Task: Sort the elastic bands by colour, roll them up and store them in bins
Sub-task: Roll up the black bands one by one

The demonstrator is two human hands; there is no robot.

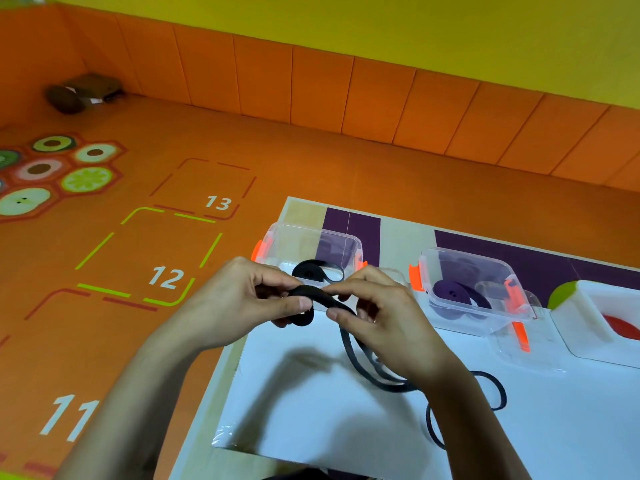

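Both hands are on the black band [317, 294], held just above the bench [311, 410] near its 11 o'clock corner.
- Left hand [242, 299]: thumb and fingers [273, 278] curled round the started coil [306, 316], holding it.
- Right hand [377, 317]: pinches the strap just beside the coil, on its 3 o'clock side. Its fingertips almost meet the left's.

Key relation: the loose tail leaves the coil toward 5 o'clock, passes under the right hand and lies in loops on the bench out at 4 o'clock. The long axis runs 11-to-5, so feed comes from the right and winding happens in the left.

My read: the roll is barely begun and most of the length is unwound.

The likely target is the clear bin [277, 233] at 12 o'clock, just behind the hands, which holds a black roll [317, 268]. The purple band [450, 294] sits in the next bin at 2 o'clock.

Risk: tail loops could snag under the right wrist.
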